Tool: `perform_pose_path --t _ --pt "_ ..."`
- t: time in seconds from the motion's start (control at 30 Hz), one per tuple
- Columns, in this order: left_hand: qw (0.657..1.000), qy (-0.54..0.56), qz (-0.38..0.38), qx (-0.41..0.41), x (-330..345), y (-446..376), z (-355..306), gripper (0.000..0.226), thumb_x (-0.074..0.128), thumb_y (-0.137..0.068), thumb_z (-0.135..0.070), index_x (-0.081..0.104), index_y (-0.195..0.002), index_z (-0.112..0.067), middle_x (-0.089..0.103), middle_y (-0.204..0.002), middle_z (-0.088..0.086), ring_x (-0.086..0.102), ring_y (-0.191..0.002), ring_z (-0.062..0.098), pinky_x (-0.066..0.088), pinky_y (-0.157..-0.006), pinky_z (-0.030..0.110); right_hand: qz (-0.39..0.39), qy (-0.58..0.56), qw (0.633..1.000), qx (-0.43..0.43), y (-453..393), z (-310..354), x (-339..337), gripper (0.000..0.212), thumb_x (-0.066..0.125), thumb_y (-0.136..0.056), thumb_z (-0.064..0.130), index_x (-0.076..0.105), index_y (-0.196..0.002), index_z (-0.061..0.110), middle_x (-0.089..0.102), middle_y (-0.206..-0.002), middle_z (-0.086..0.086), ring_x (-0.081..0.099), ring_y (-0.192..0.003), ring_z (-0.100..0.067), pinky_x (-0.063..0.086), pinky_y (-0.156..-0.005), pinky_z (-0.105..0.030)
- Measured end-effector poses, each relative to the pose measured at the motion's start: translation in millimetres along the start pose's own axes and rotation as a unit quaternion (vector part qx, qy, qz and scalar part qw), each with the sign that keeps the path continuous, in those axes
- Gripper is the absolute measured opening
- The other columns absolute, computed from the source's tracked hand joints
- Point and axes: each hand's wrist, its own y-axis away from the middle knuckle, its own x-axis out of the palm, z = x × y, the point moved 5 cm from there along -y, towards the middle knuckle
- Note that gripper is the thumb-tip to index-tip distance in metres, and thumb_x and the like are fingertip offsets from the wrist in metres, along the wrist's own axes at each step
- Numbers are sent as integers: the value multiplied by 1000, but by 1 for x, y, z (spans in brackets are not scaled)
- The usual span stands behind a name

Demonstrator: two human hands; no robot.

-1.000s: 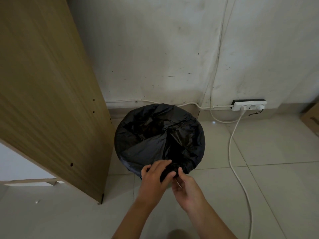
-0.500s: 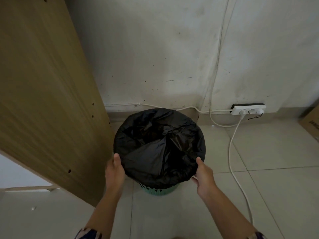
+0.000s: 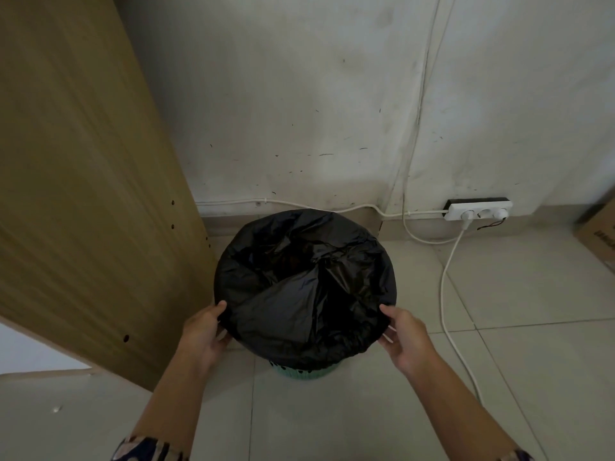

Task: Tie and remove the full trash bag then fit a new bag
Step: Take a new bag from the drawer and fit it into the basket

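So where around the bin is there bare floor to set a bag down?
Bare tile lies right of the green bin lined with a black plastic bag, up to the white power cable, and in front near the arms. The left is crowded: the wooden panel stands close to the left hand.

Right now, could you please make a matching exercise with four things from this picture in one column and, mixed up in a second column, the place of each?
Things:
1. black bag
2. power strip
3. wooden panel
4. cardboard box

Places:
A. at the far right edge, on the floor
B. left of the bin, standing tall
C. stretched over the green bin
D. at the foot of the wall, right of the bin

Pairs: 1-C, 2-D, 3-B, 4-A
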Motion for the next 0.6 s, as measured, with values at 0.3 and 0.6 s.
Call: perform_pose_path --t 0.3,0.6 --pt "996 -84 -6 9 -8 -15 -10 12 49 -86 -23 57 -80 -15 56 -88 3 52 -81 19 42 -70 31 15 68 997 -10 -18 32 3 19 47 -93 12 58 -109 7 60 -86 -1 54 -77 -15 42 -79 -37" --pt "961 -248 -51 115 7 -22 -49 55 31 -93 -51 48 -127 -11 52 -131 13 50 -116 33 40 -102 46 11 196 976 -92 -29 59 20 26 42 -95 31 57 -102 12 58 -101 -5 54 -86 -17 40 -77 -31"
